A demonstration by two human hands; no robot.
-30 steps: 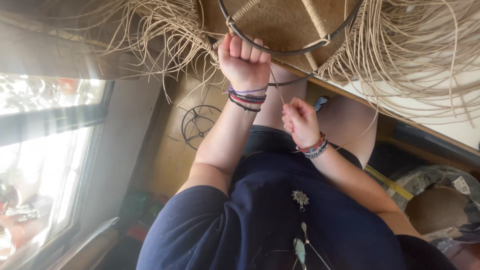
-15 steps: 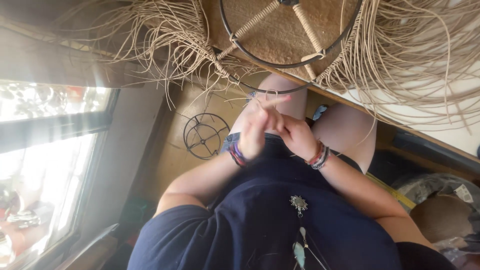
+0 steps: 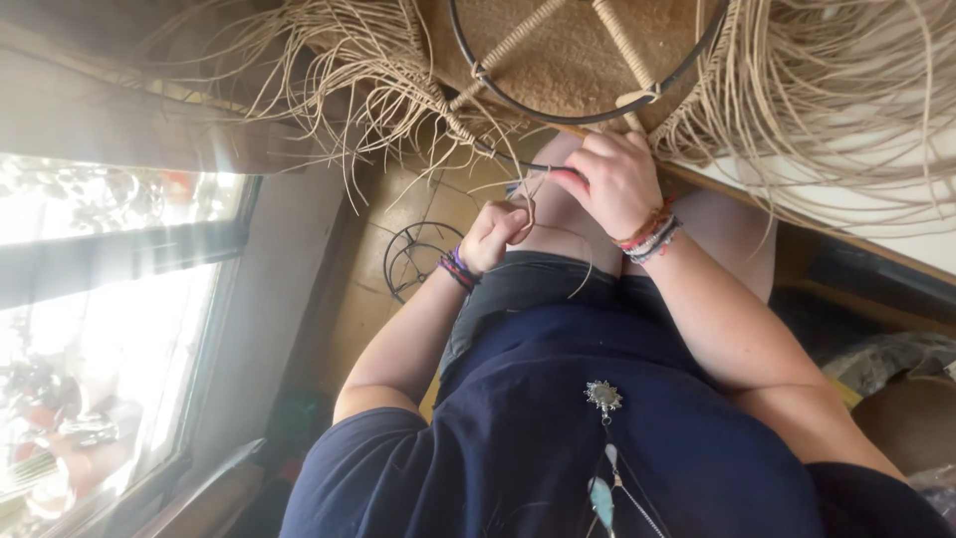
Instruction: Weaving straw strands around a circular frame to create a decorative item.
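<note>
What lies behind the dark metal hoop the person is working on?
Behind the dark metal hoop lies a tan woven surface, crossed by cord-wrapped spokes. Loose raffia strands hang around it. The right hand covers the hoop's lower edge; its upper part is out of frame.

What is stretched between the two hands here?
In the head view, a thin pale fibre strand runs between the left hand and the right hand, just below the dark wire hoop.

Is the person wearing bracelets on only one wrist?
No, coloured bracelets circle the wrists of both the left hand and the right hand.
</note>
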